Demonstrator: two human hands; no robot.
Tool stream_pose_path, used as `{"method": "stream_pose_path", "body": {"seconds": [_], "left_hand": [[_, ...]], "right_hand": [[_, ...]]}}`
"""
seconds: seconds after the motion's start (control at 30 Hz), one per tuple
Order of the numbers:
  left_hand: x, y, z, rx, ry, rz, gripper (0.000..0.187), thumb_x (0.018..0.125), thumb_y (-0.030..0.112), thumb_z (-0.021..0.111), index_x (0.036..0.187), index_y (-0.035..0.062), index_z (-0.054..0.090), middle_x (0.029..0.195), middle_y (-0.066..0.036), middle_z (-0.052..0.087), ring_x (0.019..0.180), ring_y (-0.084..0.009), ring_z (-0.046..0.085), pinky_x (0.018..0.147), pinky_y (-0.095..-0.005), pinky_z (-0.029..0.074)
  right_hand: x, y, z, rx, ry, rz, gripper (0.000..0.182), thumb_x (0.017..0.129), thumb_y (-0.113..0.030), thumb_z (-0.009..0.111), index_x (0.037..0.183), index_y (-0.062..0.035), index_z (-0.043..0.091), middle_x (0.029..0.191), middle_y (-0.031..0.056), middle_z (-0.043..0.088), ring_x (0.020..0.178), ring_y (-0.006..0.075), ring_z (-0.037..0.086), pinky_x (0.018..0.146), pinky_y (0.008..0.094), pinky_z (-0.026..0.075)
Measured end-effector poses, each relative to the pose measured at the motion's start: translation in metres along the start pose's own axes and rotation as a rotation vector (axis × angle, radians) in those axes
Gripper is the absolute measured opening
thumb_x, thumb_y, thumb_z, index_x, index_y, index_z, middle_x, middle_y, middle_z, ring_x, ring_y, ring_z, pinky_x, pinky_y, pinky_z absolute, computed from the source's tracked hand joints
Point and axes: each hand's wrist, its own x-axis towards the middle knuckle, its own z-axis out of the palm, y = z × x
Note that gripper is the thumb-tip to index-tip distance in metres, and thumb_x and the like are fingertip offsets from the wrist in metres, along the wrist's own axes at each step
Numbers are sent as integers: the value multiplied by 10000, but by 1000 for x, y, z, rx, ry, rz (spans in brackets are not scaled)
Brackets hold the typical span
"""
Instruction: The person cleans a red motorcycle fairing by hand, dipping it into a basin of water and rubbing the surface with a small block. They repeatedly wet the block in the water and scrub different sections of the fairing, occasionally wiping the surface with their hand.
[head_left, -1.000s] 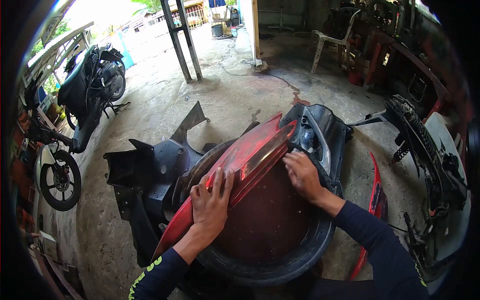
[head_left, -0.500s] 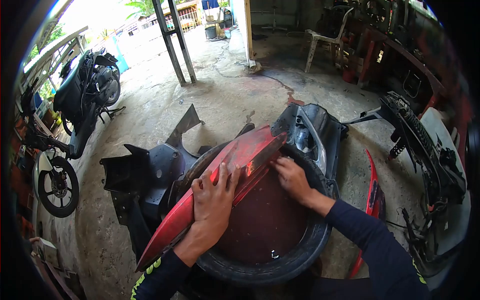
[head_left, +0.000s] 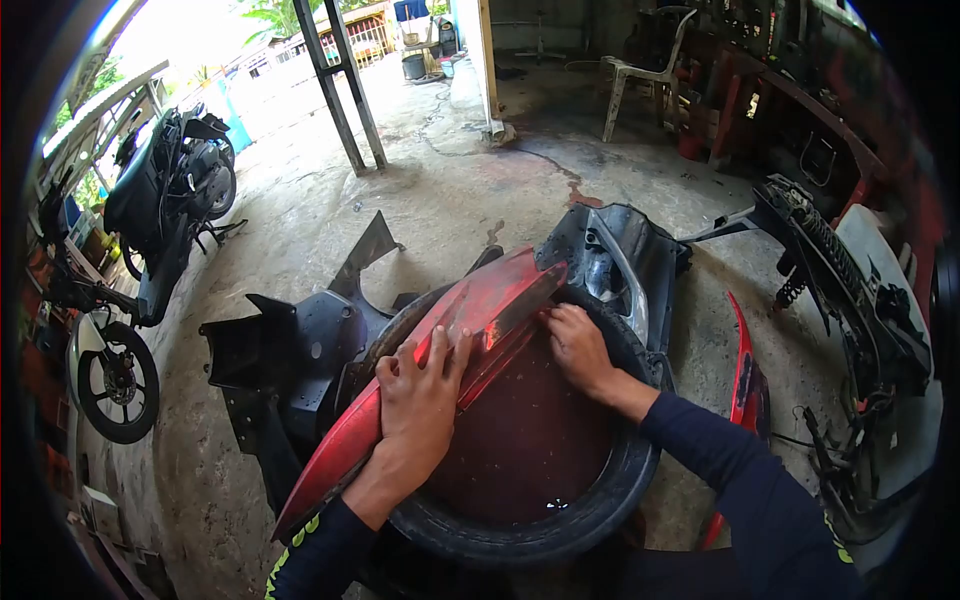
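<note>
A long red fairing panel, scuffed near its upper end, lies slanted across a black tire with a dark red surface inside its ring. My left hand presses on the panel's middle with its fingers spread. At the panel's upper right edge is my right hand, its fingers curled together by the underside; their tips are partly hidden, and I cannot make out what they hold.
Black plastic parts lie left of the tire, a grey-black part behind it. Another red strip and a motorcycle frame are at the right. A motorcycle stands left, a chair at the back.
The view has shifted slightly. The red panel and both hands sit a little further left in the picture, and my right hand is slightly higher. Both hands stay at the panel.
</note>
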Motion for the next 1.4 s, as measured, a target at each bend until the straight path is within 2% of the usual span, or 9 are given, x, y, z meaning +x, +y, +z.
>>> {"method": "stream_pose_path", "body": {"seconds": [0.3,0.43,0.57,0.73,0.83,1.03,1.17,1.3,1.4], "left_hand": [[4,-1,-10,-8,-37,3,1054,629,169,858,1552,171,348,1494,-114,454,1262,-342,455,1000,-518,365],[6,-3,-14,0,-48,3,1040,635,163,853,1547,173,355,1488,-114,463,1262,-345,460,997,-519,370],[4,1,-9,9,-30,-1,1033,637,165,851,1544,174,358,1485,-114,467,1259,-346,463,999,-520,369],[7,-1,-7,20,-23,5,1033,642,173,850,1547,168,350,1489,-116,460,1260,-349,463,999,-522,370],[4,3,-2,23,-13,-9,1031,648,181,849,1548,170,346,1492,-114,454,1259,-347,463,999,-523,369],[6,3,-2,48,-11,-11,1062,645,196,853,1562,177,319,1498,-117,445,1257,-346,464,1005,-529,372],[8,4,-4,62,-5,-11,1069,643,201,853,1566,176,314,1500,-119,443,1256,-349,464,1006,-530,376],[13,3,-5,57,-28,-17,1063,642,196,848,1563,169,318,1494,-116,448,1254,-351,462,1004,-531,381],[9,4,-2,77,-5,-12,1059,640,190,846,1561,166,323,1491,-115,452,1252,-351,462,1000,-532,385]], "right_hand": [[1,-3,-1,24,66,10,305,805,-25,630,1102,4,691,1125,152,652,1145,331,574,1004,423,474],[-8,-40,-5,67,81,-140,291,807,-29,619,1087,13,687,1089,162,644,1134,335,566,995,410,476],[3,-12,-4,94,77,27,313,806,-10,614,1109,16,689,1118,167,652,1110,353,580,987,430,480],[-10,-77,-24,253,42,-132,376,805,14,610,1168,-14,702,1152,157,662,1110,352,616,995,407,504],[-1,-30,-12,179,25,29,377,800,12,619,1166,-19,705,1140,150,666,1122,339,617,1007,410,500],[-11,-91,-30,288,-16,-172,392,803,9,598,1183,-16,691,1170,166,647,1137,363,591,980,428,500],[-2,-65,-23,235,-4,-33,413,772,-7,643,1179,-50,699,1128,148,645,1131,351,596,976,428,502],[-12,-100,-27,216,22,-241,399,755,-17,653,1151,-31,696,1094,149,637,1068,357,597,943,421,512],[-1,-63,-24,195,63,-73,296,758,-63,639,1044,3,684,1053,169,628,1023,364,587,922,455,496]]}}
